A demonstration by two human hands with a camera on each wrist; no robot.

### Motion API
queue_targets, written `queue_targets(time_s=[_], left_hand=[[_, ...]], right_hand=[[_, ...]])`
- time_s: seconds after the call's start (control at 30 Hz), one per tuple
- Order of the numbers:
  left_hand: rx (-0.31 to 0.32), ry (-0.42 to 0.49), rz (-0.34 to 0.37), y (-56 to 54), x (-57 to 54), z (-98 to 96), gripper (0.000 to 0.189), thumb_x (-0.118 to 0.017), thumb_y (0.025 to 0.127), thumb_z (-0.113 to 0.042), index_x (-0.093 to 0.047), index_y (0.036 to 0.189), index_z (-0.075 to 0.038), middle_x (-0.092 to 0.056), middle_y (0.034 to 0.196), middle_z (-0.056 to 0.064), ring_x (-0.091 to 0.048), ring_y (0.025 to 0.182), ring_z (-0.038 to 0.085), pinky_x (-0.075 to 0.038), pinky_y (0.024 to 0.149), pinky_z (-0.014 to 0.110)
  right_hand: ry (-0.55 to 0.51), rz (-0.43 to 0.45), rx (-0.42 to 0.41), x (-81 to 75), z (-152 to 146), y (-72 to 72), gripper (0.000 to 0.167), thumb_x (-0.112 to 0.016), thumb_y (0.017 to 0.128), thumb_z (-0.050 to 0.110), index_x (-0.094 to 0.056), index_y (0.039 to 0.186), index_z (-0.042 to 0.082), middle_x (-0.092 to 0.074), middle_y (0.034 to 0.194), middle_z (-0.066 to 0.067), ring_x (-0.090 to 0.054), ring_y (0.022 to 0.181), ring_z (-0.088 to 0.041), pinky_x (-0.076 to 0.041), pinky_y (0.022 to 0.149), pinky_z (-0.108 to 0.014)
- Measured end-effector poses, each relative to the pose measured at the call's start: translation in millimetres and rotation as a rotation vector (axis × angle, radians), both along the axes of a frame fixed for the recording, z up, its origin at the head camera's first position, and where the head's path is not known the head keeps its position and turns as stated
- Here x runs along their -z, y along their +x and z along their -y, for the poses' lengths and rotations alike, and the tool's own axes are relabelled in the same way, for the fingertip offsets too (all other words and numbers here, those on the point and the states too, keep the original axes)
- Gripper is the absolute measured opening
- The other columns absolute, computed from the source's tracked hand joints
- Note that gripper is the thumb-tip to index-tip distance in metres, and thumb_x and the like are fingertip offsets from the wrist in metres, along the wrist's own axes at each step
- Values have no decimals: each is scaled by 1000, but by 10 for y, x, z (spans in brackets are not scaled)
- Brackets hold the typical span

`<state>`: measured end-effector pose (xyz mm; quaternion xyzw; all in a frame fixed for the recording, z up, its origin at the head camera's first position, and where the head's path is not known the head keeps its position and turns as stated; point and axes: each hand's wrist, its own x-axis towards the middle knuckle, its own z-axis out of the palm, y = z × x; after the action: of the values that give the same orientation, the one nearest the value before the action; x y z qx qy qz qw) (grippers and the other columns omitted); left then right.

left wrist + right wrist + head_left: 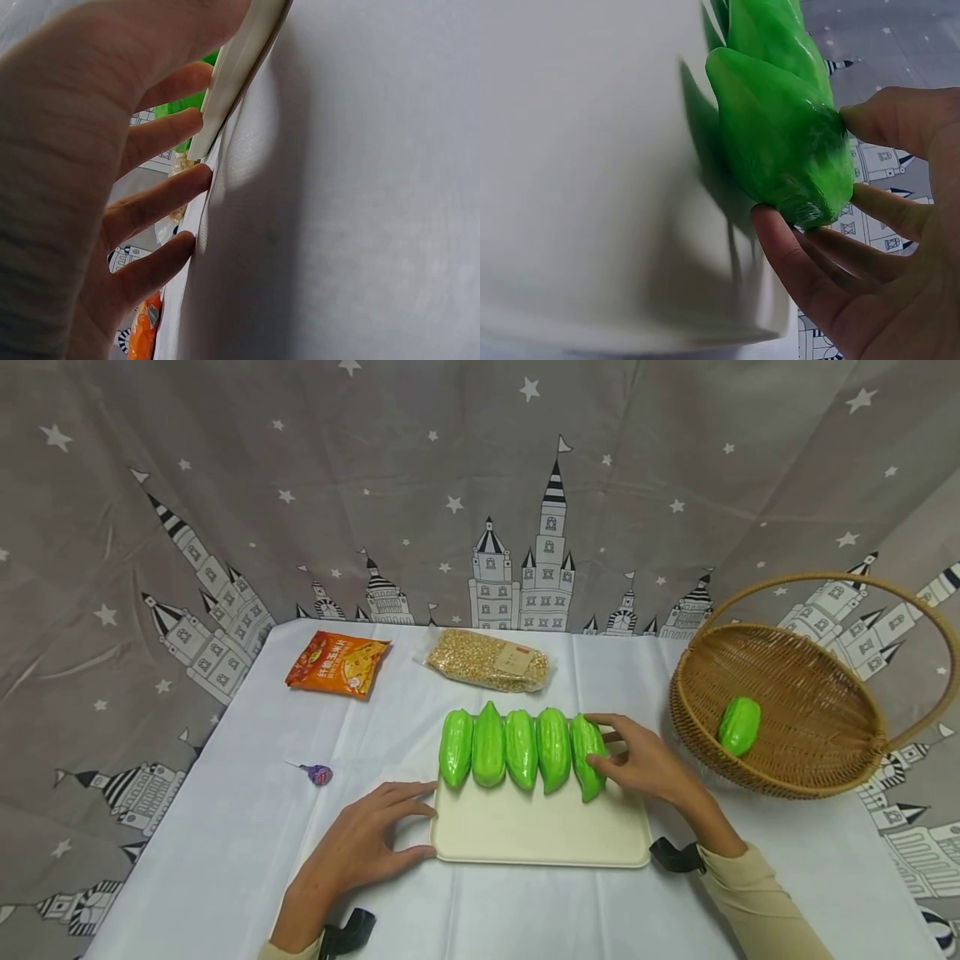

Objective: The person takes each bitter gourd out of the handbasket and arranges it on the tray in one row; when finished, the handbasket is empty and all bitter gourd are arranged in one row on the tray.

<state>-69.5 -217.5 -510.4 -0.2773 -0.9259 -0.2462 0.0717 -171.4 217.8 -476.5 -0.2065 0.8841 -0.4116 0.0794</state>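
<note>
Several glossy green bitter melons [521,749] lie side by side along the far half of a cream tray [540,839]. My right hand [637,758] grips the rightmost bitter melon [587,752], its thumb on one side and fingers on the other. In the right wrist view that bitter melon [780,135] rests close over the tray, with another just behind it. At the tray's left edge is my left hand [367,835], fingers spread and fairly straight, fingertips right at the rim. The left wrist view shows the tray rim [232,75] beside these fingers.
A wicker basket [795,685] with a tall handle stands at the right, one green bitter melon [740,727] inside. Behind the tray lies a bag of corn kernels [487,660]. An orange snack packet [337,664] and a lollipop [318,774] lie to the left.
</note>
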Motion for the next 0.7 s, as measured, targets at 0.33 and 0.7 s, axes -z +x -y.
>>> queue_targets(time_s=[0.33,0.7], left_hand=[[2,0,-15,0,17,-1,42,-94,80,-49,-80,114,-29,-68,147,-7,-66,130,17,-60,99,42],[-23,-24,25,11,-5,-15,42,-93,82,-51,-80,117,-31,-66,148,-9,-64,133,16,-60,102,43]], right_hand=[[24,-18,7,55,26,-3,67,-80,98,17,-50,156,2,-57,150,-29,-69,121,-46,-66,83,-36],[27,-8,23,61,21,-6,69,-80,98,20,-48,156,0,-55,150,-31,-68,123,-47,-66,85,-36]])
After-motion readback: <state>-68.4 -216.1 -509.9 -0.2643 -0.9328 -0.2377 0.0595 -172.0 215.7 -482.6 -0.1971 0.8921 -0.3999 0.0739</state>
